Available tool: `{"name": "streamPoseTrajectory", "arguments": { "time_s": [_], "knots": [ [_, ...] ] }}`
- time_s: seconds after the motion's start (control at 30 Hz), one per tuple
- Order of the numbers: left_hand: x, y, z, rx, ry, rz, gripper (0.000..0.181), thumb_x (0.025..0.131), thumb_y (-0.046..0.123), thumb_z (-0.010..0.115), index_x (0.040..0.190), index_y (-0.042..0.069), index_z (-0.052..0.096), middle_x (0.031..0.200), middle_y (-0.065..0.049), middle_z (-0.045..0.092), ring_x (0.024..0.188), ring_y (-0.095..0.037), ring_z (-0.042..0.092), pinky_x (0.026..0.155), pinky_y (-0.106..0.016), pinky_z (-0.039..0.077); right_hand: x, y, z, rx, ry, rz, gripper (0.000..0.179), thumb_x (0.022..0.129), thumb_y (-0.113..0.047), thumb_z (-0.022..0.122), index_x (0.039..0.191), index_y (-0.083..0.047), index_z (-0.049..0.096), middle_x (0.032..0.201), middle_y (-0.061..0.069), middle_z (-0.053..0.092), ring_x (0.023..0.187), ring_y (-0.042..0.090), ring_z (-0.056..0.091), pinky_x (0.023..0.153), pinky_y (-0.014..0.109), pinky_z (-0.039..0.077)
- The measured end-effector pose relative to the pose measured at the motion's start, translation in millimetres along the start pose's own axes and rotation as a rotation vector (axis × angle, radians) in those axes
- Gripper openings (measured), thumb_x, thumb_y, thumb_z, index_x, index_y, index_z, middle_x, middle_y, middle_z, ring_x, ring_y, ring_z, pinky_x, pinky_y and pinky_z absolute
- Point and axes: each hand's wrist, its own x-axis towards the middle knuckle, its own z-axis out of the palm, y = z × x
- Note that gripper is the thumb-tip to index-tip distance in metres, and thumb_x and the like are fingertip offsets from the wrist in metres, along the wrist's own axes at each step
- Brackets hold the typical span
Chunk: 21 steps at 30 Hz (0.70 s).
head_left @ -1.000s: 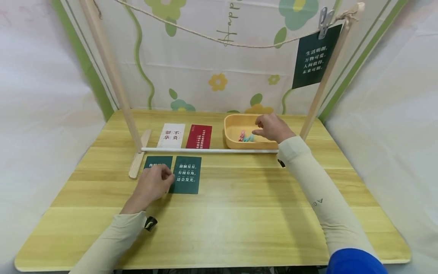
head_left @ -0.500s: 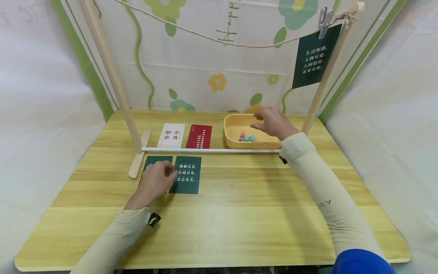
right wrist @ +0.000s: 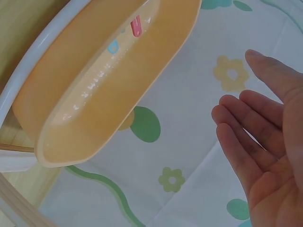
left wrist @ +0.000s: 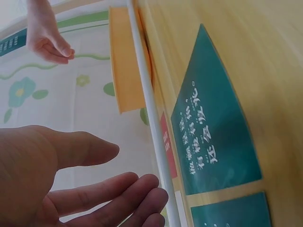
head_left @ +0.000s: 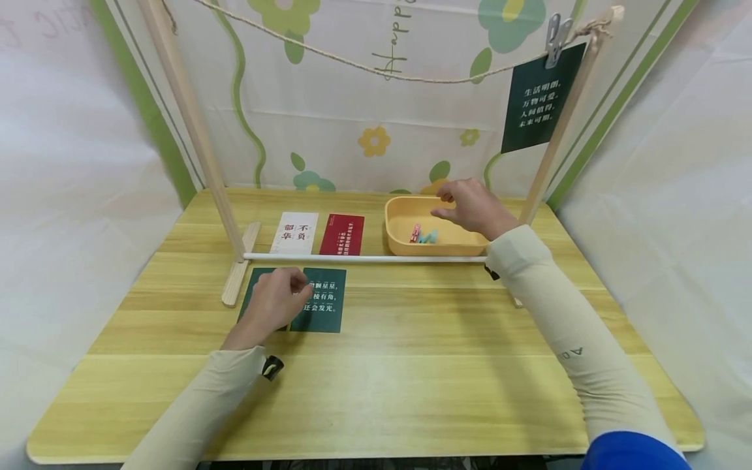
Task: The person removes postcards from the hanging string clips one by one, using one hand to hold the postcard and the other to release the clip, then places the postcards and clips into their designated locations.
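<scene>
My left hand [head_left: 276, 301] hovers over two dark green cards, its thumb and loosely bent fingers apart with nothing between them. It covers most of the left green card [head_left: 254, 284] in the head view; the right green card [head_left: 324, 316], printed with white characters, lies flat beside it. Over the yellow basket [head_left: 402, 247], my right hand [head_left: 473, 207] is held in the air. Its fingers are relaxed and empty, as the right wrist view shows. Inside the basket lie a pink clip [head_left: 415, 233] and light-blue clips [head_left: 429, 237].
A white rod [head_left: 364, 259] crosses low between two wooden posts. Behind it lie a white card [head_left: 294, 234] and a red card [head_left: 343, 234]. Overhead, a rope [head_left: 352, 62] sags between the posts; a metal clip [head_left: 555, 43] holds another green card [head_left: 534, 108] at its right end.
My left hand has shifted slightly right and away from me, now overlapping the right green card. My right hand has risen a little over the basket. The cards and clips have stayed put.
</scene>
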Motion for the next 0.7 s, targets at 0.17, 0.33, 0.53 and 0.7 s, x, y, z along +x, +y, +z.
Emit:
{"name": "streamPoseTrajectory", "arguments": {
  "time_s": [0.17, 0.33, 0.53, 0.7],
  "knots": [
    [1.9, 5.5, 1.1, -0.011, 0.012, 0.009, 0.025, 0.101, 0.018, 0.066, 0.116, -0.001, 0.073, 0.113, -0.017, 0.076, 0.098, -0.028, 0.069, 0.089, -0.046, 0.060, -1.5, -1.7, -4.8, -0.003, 0.012, -0.013, 0.036, 0.095, -0.022, 0.081, 0.116, 0.005, 0.072, 0.116, 0.025, 0.076, 0.111, 0.040, 0.073, 0.100, 0.054, 0.058],
    [4.2, 9.9, 1.3, -0.033, 0.040, 0.045, 0.023, 0.100, 0.015, 0.066, 0.114, -0.002, 0.074, 0.112, -0.019, 0.077, 0.100, -0.030, 0.071, 0.091, -0.049, 0.060, -2.8, -3.9, -9.9, -0.015, 0.005, -0.008, 0.038, 0.096, -0.023, 0.080, 0.120, 0.005, 0.072, 0.118, 0.025, 0.076, 0.112, 0.039, 0.073, 0.100, 0.054, 0.058],
    [7.4, 14.1, 1.3, -0.048, 0.036, 0.038, 0.023, 0.100, 0.016, 0.068, 0.115, -0.001, 0.073, 0.114, -0.018, 0.076, 0.101, -0.030, 0.069, 0.090, -0.048, 0.060, -4.5, -3.8, -13.3, -0.012, 0.018, -0.018, 0.039, 0.095, -0.023, 0.081, 0.121, 0.005, 0.072, 0.119, 0.025, 0.076, 0.111, 0.039, 0.073, 0.099, 0.054, 0.058],
    [10.9, 19.3, 2.2, -0.063, 0.029, 0.027, 0.025, 0.100, 0.016, 0.067, 0.118, 0.000, 0.073, 0.115, -0.018, 0.075, 0.100, -0.030, 0.067, 0.089, -0.046, 0.060, -5.7, -2.0, -16.6, -0.008, 0.045, -0.031, 0.039, 0.094, -0.021, 0.082, 0.121, 0.005, 0.073, 0.117, 0.025, 0.076, 0.109, 0.039, 0.073, 0.098, 0.053, 0.059]
  ]
}}
